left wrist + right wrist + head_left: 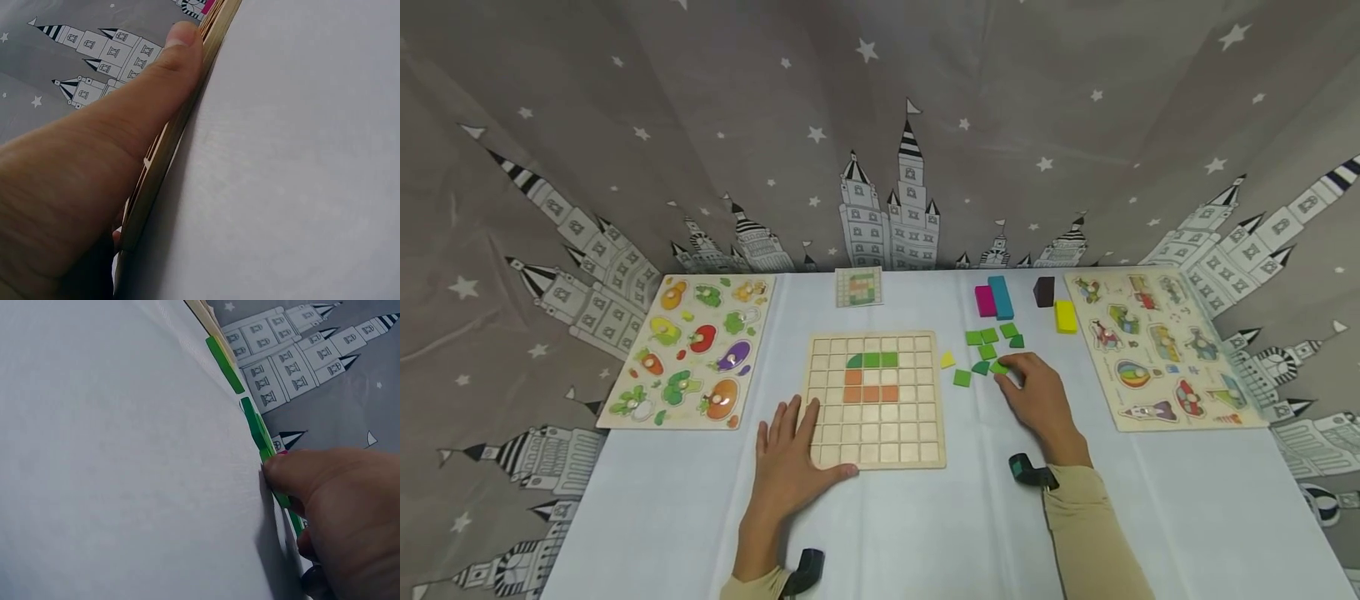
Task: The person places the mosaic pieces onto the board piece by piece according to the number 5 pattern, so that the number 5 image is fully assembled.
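The right hand [1037, 400] pinches a light green tile [998, 367] between thumb and forefinger, closed down to the tile itself; whether the tile is lifted from the white cloth [880, 533], I cannot tell. It is to the right of the wooden grid board [880, 433], among a loose group of tiles. A dark green rounded tile [981, 367] is just beside it, so the fingertips could drag this neighbour along. Because the pinched tile is thin and seems held near its edge, it may tilt and slip if the pressure is weak. The left hand [790, 467] lies spread, fingers at the board's left border and thumb at its near edge; should it push unevenly, the board might slide on the cloth, and the orange squares [871, 393] seated in it could be shaken loose
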{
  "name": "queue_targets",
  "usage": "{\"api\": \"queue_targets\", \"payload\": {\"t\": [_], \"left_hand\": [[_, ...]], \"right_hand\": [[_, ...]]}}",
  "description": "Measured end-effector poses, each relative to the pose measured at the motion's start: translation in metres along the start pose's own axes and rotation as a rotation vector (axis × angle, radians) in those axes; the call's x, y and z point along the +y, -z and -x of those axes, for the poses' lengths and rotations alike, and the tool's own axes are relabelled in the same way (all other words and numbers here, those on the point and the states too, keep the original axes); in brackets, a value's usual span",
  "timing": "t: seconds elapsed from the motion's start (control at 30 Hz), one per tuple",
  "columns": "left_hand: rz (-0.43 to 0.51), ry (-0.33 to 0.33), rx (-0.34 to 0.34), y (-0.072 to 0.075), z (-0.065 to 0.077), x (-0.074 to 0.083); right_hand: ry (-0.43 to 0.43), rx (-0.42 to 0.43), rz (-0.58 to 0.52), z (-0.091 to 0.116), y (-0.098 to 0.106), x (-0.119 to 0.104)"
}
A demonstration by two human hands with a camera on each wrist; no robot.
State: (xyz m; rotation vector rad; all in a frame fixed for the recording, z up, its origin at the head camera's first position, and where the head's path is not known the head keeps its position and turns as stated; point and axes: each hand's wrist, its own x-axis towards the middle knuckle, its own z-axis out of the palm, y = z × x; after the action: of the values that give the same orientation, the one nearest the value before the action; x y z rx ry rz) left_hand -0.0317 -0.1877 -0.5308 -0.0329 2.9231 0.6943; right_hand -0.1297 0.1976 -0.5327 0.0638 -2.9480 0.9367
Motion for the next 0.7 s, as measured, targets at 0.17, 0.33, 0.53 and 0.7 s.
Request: {"api": "queue_targets", "payload": {"t": [0.17,0.33,0.53,0.7], "left_hand": [[0.007,-0.001,-0.002,0.0,0.001,0.0],[0.002,-0.003,0.022,0.0,0.002,0.0],[0.006,-0.025,0.05,-0.001,0.004,0.001],[0.007,-0.042,0.074,-0.001,0.003,0.0]], "right_hand": [[0.016,0.052,-0.003,0.0,-0.002,-0.002],[0.064,0.061,-0.057,-0.007,-0.007,-0.014],[0.158,-0.043,-0.078,-0.018,-0.019,-0.048],[0.234,-0.12,-0.098,-0.031,-0.035,-0.075]]}}
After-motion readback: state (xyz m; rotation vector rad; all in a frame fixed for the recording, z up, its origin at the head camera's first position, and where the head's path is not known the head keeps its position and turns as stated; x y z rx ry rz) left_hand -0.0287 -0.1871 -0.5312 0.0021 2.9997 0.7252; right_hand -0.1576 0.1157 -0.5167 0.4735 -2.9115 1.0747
